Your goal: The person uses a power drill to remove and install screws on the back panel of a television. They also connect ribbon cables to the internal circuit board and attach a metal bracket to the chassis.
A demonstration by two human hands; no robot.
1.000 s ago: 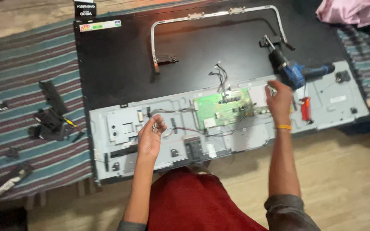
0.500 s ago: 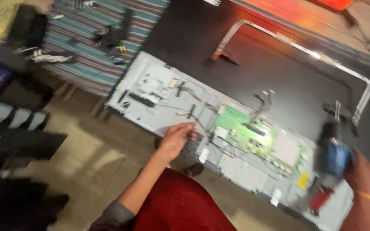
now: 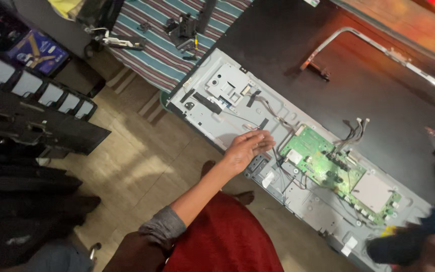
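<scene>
- Head view: the left hand (image 3: 245, 148) is laid flat and open on the grey metal back panel (image 3: 217, 118) of a television, just beside the green circuit board (image 3: 328, 163).
- The right hand (image 3: 431, 252) is blurred at the corner; a dark power drill (image 3: 409, 242) seems held.
- Board screws look next; the drill must be lined up.

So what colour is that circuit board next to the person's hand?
Green, with a pale metal shield at one end; the circuit board shows clearly in the head view.

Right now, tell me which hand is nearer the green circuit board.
Left. The left hand rests open on the grey metal chassis just beside the green circuit board. The right hand, blurred at the frame's lower right corner, holds a dark tool farther away.
</scene>
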